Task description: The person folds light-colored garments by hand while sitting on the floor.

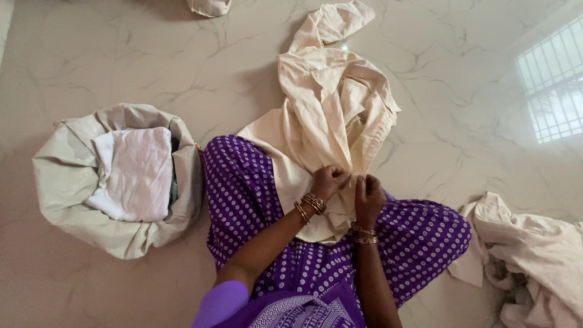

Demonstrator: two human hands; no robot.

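Note:
A cream shirt (331,103) lies crumpled on the marble floor and over my lap, its far end reaching toward the top of the view. My left hand (330,180) and my right hand (368,197) sit side by side at its near edge, both pinching the cloth with closed fingers. Gold bangles circle both wrists. My legs are crossed under purple fabric with white dots (249,194).
At the left a beige cloth bag (67,176) stands open, holding folded white cloth (136,173). A heap of cream garments (534,255) lies at the lower right. Another bit of cloth (209,6) shows at the top edge. A window reflects in the floor (552,79).

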